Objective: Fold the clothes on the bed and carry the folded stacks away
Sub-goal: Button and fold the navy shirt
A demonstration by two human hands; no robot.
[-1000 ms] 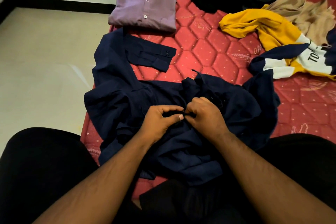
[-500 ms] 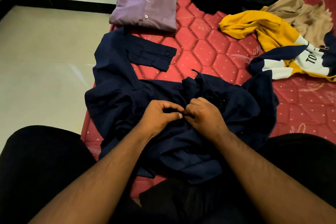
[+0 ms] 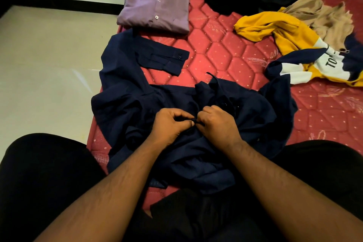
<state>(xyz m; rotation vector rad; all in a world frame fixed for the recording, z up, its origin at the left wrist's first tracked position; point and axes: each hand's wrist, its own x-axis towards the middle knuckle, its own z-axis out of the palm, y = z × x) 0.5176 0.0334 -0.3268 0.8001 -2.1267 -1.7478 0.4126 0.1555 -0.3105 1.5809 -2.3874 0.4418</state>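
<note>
Navy shirt (image 3: 137,104) lies crumpled on the red bed (image 3: 225,49) before us. Our left hand (image 3: 169,124) and right hand (image 3: 218,124) meet at its middle, each pinching the fabric. Beyond it sits a folded purple shirt (image 3: 155,6).

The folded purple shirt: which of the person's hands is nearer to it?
Left. The left hand lies almost straight below the purple shirt; the right hand is beside it, further right. Both pinch the navy shirt.
</note>
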